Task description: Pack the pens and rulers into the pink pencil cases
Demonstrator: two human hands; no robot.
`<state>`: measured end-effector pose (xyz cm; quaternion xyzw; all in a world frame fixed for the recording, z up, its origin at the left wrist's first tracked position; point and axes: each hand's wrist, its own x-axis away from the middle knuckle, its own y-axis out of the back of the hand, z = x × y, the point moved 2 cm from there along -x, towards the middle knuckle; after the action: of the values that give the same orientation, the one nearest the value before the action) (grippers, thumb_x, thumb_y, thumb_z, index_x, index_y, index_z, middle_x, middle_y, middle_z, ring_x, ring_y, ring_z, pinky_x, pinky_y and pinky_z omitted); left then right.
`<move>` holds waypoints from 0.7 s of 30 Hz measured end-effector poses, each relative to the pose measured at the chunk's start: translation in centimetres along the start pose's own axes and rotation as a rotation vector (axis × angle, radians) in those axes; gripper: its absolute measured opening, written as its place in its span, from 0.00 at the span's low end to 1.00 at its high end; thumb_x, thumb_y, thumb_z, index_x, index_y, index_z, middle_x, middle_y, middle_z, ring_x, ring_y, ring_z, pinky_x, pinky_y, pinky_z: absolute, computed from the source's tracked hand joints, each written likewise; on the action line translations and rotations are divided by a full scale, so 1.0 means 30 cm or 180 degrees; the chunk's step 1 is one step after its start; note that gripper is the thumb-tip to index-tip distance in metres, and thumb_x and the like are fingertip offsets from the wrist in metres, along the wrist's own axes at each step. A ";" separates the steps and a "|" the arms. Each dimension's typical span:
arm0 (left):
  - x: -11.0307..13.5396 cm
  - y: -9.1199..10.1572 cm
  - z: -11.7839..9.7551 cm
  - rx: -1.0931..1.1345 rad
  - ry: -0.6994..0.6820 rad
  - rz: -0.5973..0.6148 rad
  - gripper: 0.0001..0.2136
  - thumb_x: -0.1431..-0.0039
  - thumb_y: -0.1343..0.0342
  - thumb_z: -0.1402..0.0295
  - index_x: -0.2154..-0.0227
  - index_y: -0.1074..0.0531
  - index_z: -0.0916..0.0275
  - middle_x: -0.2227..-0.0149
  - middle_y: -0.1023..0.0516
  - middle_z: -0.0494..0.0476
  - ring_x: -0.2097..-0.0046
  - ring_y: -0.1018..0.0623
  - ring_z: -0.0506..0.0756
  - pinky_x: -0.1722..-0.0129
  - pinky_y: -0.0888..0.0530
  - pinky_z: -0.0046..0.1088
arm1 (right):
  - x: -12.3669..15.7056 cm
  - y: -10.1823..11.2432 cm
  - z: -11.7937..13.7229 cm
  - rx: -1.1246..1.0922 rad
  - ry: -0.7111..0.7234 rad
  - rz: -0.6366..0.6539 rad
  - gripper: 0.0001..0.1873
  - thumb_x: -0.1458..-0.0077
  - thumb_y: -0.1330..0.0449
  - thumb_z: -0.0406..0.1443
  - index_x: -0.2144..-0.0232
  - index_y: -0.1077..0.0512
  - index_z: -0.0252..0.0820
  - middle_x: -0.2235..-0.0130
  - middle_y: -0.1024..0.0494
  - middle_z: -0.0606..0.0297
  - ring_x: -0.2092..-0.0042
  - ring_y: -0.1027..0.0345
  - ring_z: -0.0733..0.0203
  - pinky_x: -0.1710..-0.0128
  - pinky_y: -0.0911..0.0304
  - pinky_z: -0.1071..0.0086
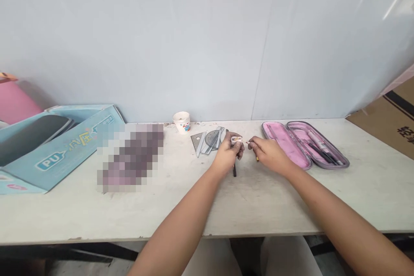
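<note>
From my remote station, one long worktop runs across the view in front of a pale wall. At its left end sits an open light-blue cardboard box with a dark panel inside; I cannot identify the panel further. A pink object stands behind that box. A brown carton stands beyond the right end of the worktop. Left of centre, a pixelated patch hides whatever lies there.

Containers: an open pink pencil case lies right of centre, with pens in its far half. A white paper cup stands near the wall; I cannot see its contents.

A set square and protractor lie overlapping on the worktop, just beside my left-side working area. The left hand is closed, its fingers pinching a small white block at the top of the fist. A dark pen projects below this hand; I cannot tell whether it is gripped. The right hand is nearly closed on a pencil, whose tip points toward the white block, just apart from it.
</note>
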<state>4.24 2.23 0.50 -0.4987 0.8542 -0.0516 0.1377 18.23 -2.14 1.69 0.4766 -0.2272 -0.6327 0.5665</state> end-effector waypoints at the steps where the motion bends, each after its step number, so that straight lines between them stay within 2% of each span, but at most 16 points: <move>1: -0.002 0.008 -0.004 0.0083 -0.0021 -0.0162 0.07 0.45 0.49 0.71 0.63 0.40 0.60 0.75 0.31 0.47 0.77 0.32 0.45 0.75 0.35 0.21 | 0.000 -0.011 -0.011 -0.0180 -0.0081 -0.0069 0.14 0.41 0.58 0.38 0.69 0.35 0.42 0.76 0.30 0.65 0.72 0.36 0.62 0.72 0.48 0.70; 4: -0.007 0.018 -0.007 0.0411 0.0008 -0.0375 0.09 0.45 0.47 0.69 0.63 0.40 0.60 0.67 0.26 0.53 0.68 0.25 0.48 0.63 0.31 0.28 | 0.008 -0.036 -0.029 -0.0777 -0.0226 -0.0365 0.14 0.40 0.60 0.40 0.64 0.37 0.41 0.76 0.30 0.67 0.73 0.35 0.63 0.71 0.45 0.71; 8: 0.003 -0.007 0.001 0.0884 0.0163 -0.0125 0.11 0.48 0.43 0.67 0.65 0.39 0.60 0.62 0.24 0.57 0.58 0.24 0.53 0.52 0.33 0.35 | 0.029 -0.046 -0.019 -0.1097 -0.0221 -0.0465 0.17 0.40 0.59 0.42 0.52 0.42 0.41 0.71 0.28 0.66 0.72 0.35 0.64 0.71 0.42 0.70; 13: 0.024 -0.043 -0.002 0.1031 0.0212 0.0008 0.12 0.49 0.41 0.66 0.64 0.38 0.61 0.63 0.24 0.55 0.56 0.24 0.54 0.51 0.33 0.37 | 0.044 -0.035 -0.012 -0.1120 -0.0223 -0.0359 0.22 0.40 0.59 0.39 0.43 0.48 0.45 0.68 0.28 0.66 0.73 0.36 0.64 0.71 0.41 0.70; 18: 0.023 -0.042 -0.002 0.0933 0.0191 0.0014 0.14 0.51 0.40 0.65 0.64 0.38 0.61 0.62 0.25 0.55 0.56 0.25 0.55 0.52 0.32 0.36 | 0.043 -0.028 -0.009 -0.1003 -0.0055 -0.0251 0.22 0.40 0.59 0.37 0.44 0.44 0.47 0.67 0.28 0.65 0.70 0.35 0.63 0.68 0.41 0.70; 21: 0.019 -0.037 0.005 0.0922 0.0157 0.0072 0.14 0.51 0.40 0.65 0.64 0.38 0.61 0.62 0.25 0.56 0.56 0.25 0.54 0.52 0.32 0.37 | 0.044 -0.029 -0.012 -0.0980 -0.0157 -0.0262 0.24 0.40 0.59 0.38 0.41 0.47 0.46 0.67 0.27 0.65 0.71 0.35 0.63 0.69 0.41 0.70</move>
<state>4.94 1.18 0.51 -0.4625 0.8465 -0.1851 0.1878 18.24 -3.07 0.36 0.3774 -0.1216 -0.6942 0.6007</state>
